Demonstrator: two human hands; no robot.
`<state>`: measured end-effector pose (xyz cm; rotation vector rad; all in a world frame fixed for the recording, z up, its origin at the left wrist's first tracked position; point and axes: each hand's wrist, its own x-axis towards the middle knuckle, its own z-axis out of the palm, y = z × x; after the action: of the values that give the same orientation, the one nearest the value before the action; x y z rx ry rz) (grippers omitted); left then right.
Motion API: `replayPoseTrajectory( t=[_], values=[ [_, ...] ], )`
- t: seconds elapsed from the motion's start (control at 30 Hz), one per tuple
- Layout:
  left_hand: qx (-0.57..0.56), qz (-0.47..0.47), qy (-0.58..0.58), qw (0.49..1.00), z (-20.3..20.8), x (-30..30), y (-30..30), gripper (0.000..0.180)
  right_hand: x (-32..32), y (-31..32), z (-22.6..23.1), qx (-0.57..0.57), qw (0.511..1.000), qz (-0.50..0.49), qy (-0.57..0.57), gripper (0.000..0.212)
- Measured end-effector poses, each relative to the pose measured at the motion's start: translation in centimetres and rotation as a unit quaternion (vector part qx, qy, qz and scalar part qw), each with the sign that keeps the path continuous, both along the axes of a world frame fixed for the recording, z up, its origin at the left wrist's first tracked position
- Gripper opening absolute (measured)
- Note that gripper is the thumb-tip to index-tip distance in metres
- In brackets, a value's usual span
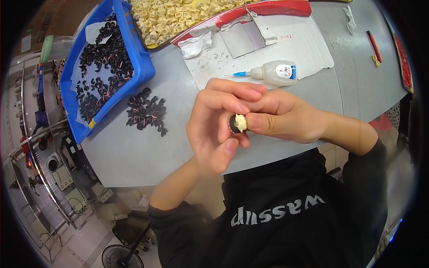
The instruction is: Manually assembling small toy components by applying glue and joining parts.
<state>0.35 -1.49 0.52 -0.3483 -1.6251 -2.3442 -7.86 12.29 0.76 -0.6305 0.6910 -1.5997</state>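
In front of my chest, above the near table edge, a small cream-and-black moulded piece (239,123) sits between my hands. My right hand (288,117) grips it, thumb pressed on its cream side. The fingers of my left hand (208,123) curl round the piece from the other side, with the left thumb below and apart from it. Some fingertips overlap, so the exact left contact is partly hidden. Just beyond the hands lies a clear squeeze bottle (272,73) with a blue needle tip pointing left. Left of my hands is a loose pile of small black curved pieces (146,111).
A blue tray (145,62) of black pieces stands at the left. At the back is a red-edged tray (286,9) of cream pieces. White cardboard (319,53) carries a clear plate (243,40) and crumpled tissue (195,45). A red pen (374,46) lies far right.
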Motion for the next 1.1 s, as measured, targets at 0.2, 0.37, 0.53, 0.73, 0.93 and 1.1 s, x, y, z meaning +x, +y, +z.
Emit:
replayPoseTrajectory(
  t=[0.2,0.37,0.53,0.73,0.93,1.1],
  values=[
    [-0.018,0.006,-0.069,0.997,0.56,0.32,0.21,0.038,0.05,-0.07,-0.55,-0.001,1.000,-0.021,-0.001,0.025],
    [-0.014,0.011,-0.053,0.998,0.29,0.30,0.21,0.030,0.02,-0.08,-0.34,0.024,1.000,-0.014,-0.006,0.024],
    [-0.025,0.022,-0.073,0.997,0.54,0.46,0.48,0.034,-0.06,0.01,0.35,0.050,0.998,-0.013,-0.020,0.029],
    [-0.010,0.038,-0.086,0.996,0.78,0.42,0.74,0.031,0.01,0.03,-0.04,0.033,0.999,-0.029,-0.026,0.023],
    [0.053,-0.021,-0.037,0.998,0.05,0.19,0.10,0.023,0.04,-0.04,0.13,0.054,0.996,-0.035,-0.056,0.027],
    [0.032,0.009,-0.091,0.995,0.18,0.40,0.47,0.028,-0.08,0.10,0.22,0.065,0.994,-0.031,-0.083,0.027]
  ],
)
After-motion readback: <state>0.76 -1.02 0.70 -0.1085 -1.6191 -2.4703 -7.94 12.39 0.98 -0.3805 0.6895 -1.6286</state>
